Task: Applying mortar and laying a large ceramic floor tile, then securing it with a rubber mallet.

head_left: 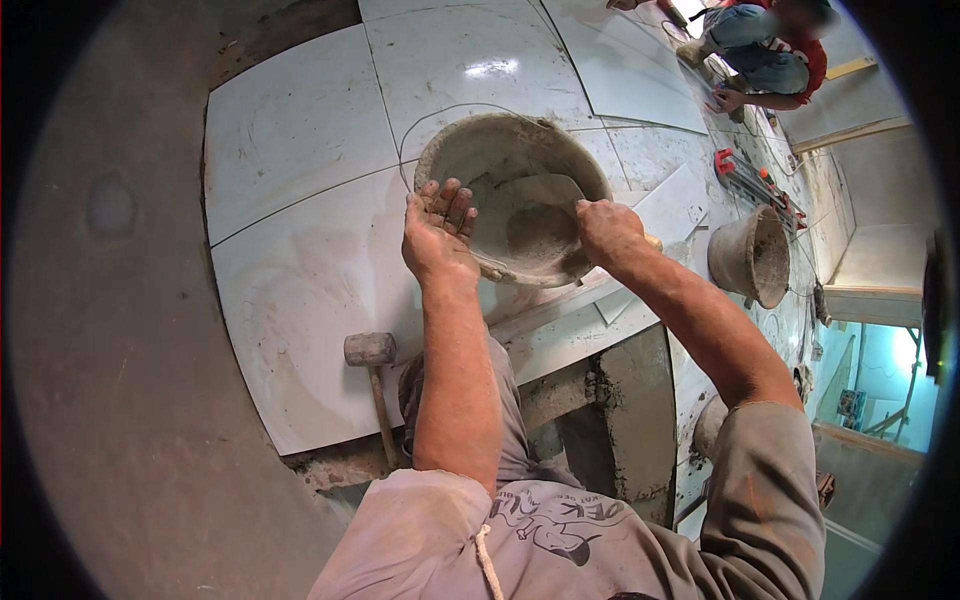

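A mortar-caked bucket (440,150) with a thin wire handle stands on pale floor tiles in front of me. Closed around a trowel's handle, my right hand (612,234) is at the bucket's right rim. The grey trowel blade (540,188) reaches inside the bucket, beside wet grey mortar (540,235). At the left rim, my left hand (442,232) is open, palm up, with dirty, slightly curled fingers and nothing in it. Whether it touches the rim, I cannot tell.
A mallet (370,350) stands near my left knee. To the right are a second bucket (740,258), cut tile pieces (672,205) and a red-and-grey tile cutter (758,188). A person (765,60) crouches at the far right. Tile edges border an uncovered floor gap (635,400).
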